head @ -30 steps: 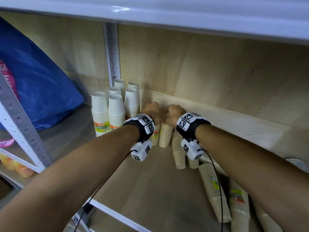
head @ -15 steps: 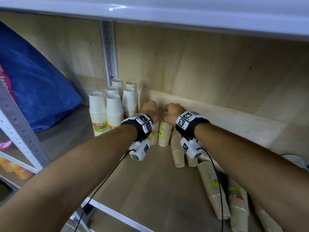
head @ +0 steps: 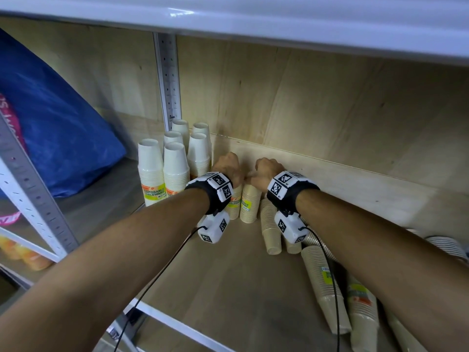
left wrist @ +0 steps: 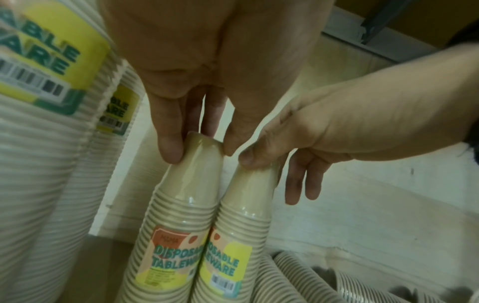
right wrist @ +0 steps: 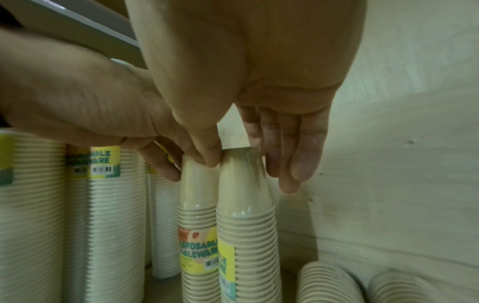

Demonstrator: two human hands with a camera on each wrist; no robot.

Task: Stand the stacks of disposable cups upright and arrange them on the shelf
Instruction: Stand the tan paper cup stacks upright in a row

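Observation:
Two beige cup stacks stand upright side by side on the wooden shelf (head: 215, 288) near the back wall. My left hand (head: 227, 165) pinches the top of the left beige stack (head: 234, 204) between thumb and fingers, seen close in the left wrist view as left hand (left wrist: 201, 147) on left stack (left wrist: 181, 215). My right hand (head: 266, 168) pinches the top of the right beige stack (head: 250, 205). In the right wrist view the right hand (right wrist: 246, 164) has its thumb in front of and its fingers behind the right stack (right wrist: 246, 225). The stacks touch each other.
Several white cup stacks (head: 175, 168) stand upright just left of the beige pair, by the metal post (head: 167, 80). Several beige stacks (head: 324, 288) lie on their sides to the right. A blue bag (head: 63, 123) fills the neighbouring bay. The upper shelf (head: 253, 16) hangs low overhead.
Both hands keep pinching the tops of the two upright beige stacks; only the view has shifted slightly.

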